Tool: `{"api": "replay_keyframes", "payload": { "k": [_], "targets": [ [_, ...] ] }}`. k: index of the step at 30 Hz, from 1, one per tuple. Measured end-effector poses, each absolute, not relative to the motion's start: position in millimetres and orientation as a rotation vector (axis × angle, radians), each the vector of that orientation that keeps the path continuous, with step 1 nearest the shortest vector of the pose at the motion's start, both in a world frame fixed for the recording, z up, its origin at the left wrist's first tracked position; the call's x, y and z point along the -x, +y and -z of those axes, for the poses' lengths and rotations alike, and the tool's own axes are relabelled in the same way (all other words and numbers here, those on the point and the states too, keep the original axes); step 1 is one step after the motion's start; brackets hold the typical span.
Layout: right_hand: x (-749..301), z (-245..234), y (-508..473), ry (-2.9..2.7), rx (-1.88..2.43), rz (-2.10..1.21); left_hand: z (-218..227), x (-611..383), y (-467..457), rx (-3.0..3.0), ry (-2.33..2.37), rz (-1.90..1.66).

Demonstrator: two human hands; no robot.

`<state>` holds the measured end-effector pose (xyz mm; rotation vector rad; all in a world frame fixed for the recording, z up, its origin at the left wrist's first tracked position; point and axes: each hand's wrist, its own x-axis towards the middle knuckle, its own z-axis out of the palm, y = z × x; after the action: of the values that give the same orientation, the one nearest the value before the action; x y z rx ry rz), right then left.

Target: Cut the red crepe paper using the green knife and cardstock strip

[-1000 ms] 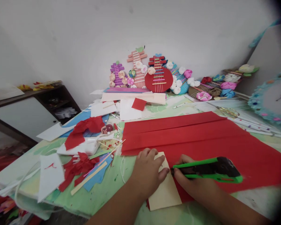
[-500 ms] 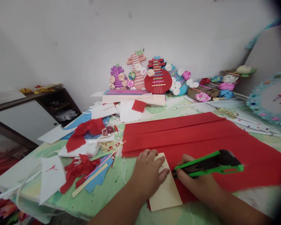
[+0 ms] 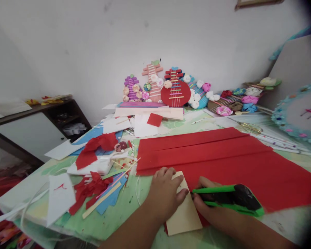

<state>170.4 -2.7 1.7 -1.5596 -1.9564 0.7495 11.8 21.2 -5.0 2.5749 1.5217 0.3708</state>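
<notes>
My right hand (image 3: 215, 207) grips a green and black utility knife (image 3: 229, 197), its front end at the right edge of a cream card (image 3: 185, 211). The blade tip is hidden by my fingers. My left hand (image 3: 166, 193) lies on the card's upper left part, fingers spread and pressing it down, thumb out to the right. Under the card, a large sheet of red paper (image 3: 197, 152) stretches far to the right, with long straight lines across it.
Red scraps (image 3: 92, 186), paper strips (image 3: 102, 200) and white cards (image 3: 60, 197) lie at the left. Gold-handled scissors (image 3: 251, 128) lie at the right rear. Decorated paper instruments (image 3: 175, 93) lean against the wall. A low cabinet (image 3: 33, 131) stands at the left.
The knife's rear end has tipped downward and slightly left in my right hand. My left hand stays on the card. The whole view has shifted a little.
</notes>
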Motion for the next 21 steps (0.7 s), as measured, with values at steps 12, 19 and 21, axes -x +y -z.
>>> {"api": "replay_keyframes", "payload": {
  "k": [12, 19, 21],
  "targets": [
    [-179, 9, 3, -1.815, 1.524, -0.732, 2, -12, 20, -2.560, 1.530, -0.341],
    [-177, 4, 1, -1.870, 1.542, -0.785, 2, -11, 20, -2.567, 1.521, -0.357],
    [-178, 6, 1, -1.863, 1.540, -0.792, 2, -11, 20, -2.570, 1.517, -0.364]
  ]
}}
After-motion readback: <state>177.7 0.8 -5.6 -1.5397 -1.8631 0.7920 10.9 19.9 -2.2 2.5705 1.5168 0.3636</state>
